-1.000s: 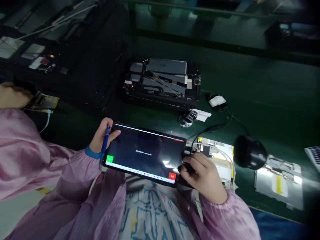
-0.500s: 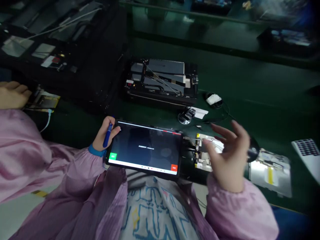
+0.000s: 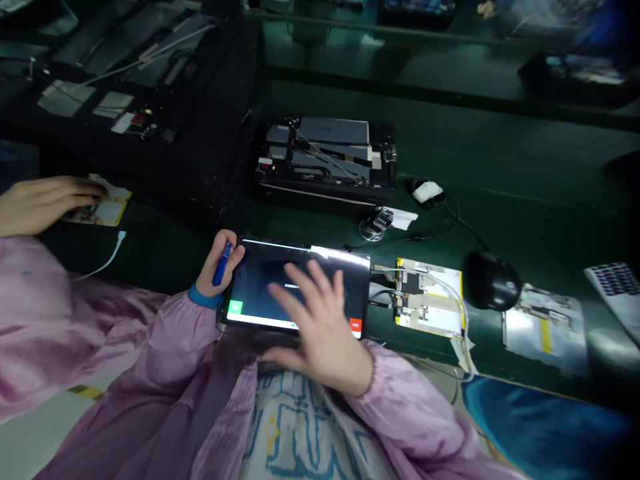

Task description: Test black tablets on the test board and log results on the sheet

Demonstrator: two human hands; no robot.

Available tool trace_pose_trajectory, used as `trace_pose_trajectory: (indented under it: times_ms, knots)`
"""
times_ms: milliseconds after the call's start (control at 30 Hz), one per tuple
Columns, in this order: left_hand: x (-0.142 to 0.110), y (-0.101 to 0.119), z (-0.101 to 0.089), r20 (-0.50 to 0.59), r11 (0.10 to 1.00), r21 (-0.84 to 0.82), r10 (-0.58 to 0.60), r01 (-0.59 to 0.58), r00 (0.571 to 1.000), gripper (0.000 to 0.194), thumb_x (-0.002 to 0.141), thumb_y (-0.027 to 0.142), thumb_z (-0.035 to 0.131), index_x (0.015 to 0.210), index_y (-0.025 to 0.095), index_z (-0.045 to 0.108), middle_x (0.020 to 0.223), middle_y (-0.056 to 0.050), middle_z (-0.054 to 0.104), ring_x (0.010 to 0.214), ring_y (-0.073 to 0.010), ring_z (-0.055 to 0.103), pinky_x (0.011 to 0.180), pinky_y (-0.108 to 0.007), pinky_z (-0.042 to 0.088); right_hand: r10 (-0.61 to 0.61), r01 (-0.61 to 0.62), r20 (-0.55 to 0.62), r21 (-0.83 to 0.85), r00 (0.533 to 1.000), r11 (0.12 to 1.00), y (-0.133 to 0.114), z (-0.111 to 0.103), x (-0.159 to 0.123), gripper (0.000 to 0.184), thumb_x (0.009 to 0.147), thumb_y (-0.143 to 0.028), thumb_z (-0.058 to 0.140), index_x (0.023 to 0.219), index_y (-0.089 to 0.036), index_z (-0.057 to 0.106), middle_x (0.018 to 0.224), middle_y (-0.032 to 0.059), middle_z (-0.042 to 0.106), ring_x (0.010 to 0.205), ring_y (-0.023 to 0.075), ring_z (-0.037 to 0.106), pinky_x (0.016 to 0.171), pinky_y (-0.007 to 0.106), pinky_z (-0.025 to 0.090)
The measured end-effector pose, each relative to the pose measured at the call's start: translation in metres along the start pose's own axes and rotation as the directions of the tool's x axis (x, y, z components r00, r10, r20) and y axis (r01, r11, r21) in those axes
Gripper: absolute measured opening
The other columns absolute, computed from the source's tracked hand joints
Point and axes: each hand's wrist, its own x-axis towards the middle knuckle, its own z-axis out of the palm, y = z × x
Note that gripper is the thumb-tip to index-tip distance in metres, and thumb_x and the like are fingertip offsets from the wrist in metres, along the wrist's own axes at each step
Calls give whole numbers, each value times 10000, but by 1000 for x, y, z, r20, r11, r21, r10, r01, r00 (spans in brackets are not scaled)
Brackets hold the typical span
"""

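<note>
A dark tablet (image 3: 260,280) with a lit screen rests at the near edge of the green bench, tilted toward me. My left hand (image 3: 220,263) grips its left edge and pinches a blue pen (image 3: 221,265) against it. My right hand (image 3: 317,327) hovers over the screen with fingers spread, holding nothing. Green (image 3: 235,308) and red (image 3: 355,326) buttons show at the screen's bottom corners. A cable runs from the tablet's right edge to a yellow-edged circuit board (image 3: 430,297).
An opened tablet chassis (image 3: 325,160) lies behind. A black mouse (image 3: 491,281), a foil-backed panel (image 3: 545,327) and a keypad (image 3: 617,283) are at the right. A co-worker's hand (image 3: 45,203) rests on a board at the left, pink sleeve below.
My right hand left the tablet's right edge, lifted over the circuit board, then swung left over the screen with fingers spread. The left hand kept its grip.
</note>
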Motion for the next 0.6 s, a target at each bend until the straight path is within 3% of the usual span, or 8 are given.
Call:
trace_pose_trajectory:
  times_ms: [100,200,433,600]
  knots:
    - [1,-1,0,0,1000,15,7,-7,1000,291,855,472,546,824,228,391,687,30,346,584,-135,373,581,-286,350,185,-187,-133,2,974,982,27,-22,-19,675,860,-560,520,1404,-195,358,1439,187,376,1399,404,226,1088,695,169]
    - [1,0,0,8,1000,9,15,-15,1000,293,861,470,545,832,223,390,699,28,346,589,-131,363,577,-284,344,250,-258,-166,-26,954,966,43,-29,-38,632,851,-472,562,1382,-186,374,1438,202,349,1386,424,236,1062,707,222]
    - [1,0,0,13,1000,15,21,-21,1000,264,882,429,541,841,213,394,709,24,346,601,-120,354,582,-282,336,56,-61,-45,-117,997,991,34,-10,-58,422,778,-361,700,1172,-263,584,1391,125,470,1386,417,240,1062,750,137]
    - [2,-1,1,18,1000,12,11,-11,1000,264,876,420,550,838,214,390,701,29,346,587,-114,342,570,-280,326,31,-38,-50,-154,998,987,36,-5,-58,294,803,-304,688,1084,-264,612,1368,106,511,1380,387,276,1069,740,146]
